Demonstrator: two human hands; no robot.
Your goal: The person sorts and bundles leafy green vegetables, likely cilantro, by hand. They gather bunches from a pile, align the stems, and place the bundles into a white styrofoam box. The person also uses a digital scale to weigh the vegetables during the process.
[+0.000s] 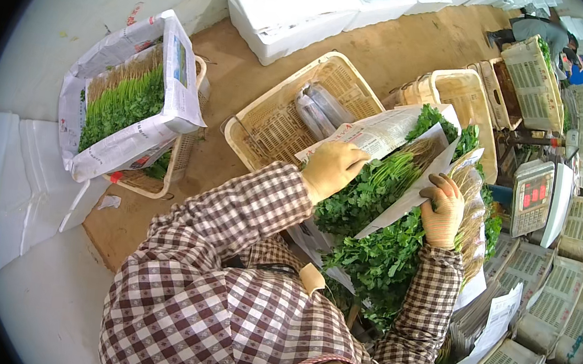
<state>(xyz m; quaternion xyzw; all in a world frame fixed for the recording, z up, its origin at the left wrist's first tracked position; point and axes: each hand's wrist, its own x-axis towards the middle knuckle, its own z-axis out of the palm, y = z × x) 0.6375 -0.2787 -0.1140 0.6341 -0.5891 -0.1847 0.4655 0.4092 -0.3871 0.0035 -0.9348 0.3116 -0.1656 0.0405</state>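
Note:
My left hand [333, 169], in a pale glove, has its fingers closed at the near edge of a printed newspaper sheet [390, 131]. A bundle of leafy green herbs [391, 174], perhaps coriander, lies against that sheet, its thin roots pointing away to the upper right. My right hand [442, 211], in a glove with dark fingertips, pinches a second paper sheet [407, 199] that slants between this bundle and more greens [381, 266] nearer my body. Beside the right hand run pale, stringy roots [467, 211] of another bundle. What supports the greens is mostly hidden.
A yellow plastic crate [261, 112] holds plastic-wrapped packages [320, 110]. At left, a newspaper-lined crate [79, 101] contains rooted greens. A digital scale [532, 199], folded newspapers [474, 318] and stacked crates [550, 310] stand right. Foam boxes [291, 27] line the wall; a person [541, 32] bends far off.

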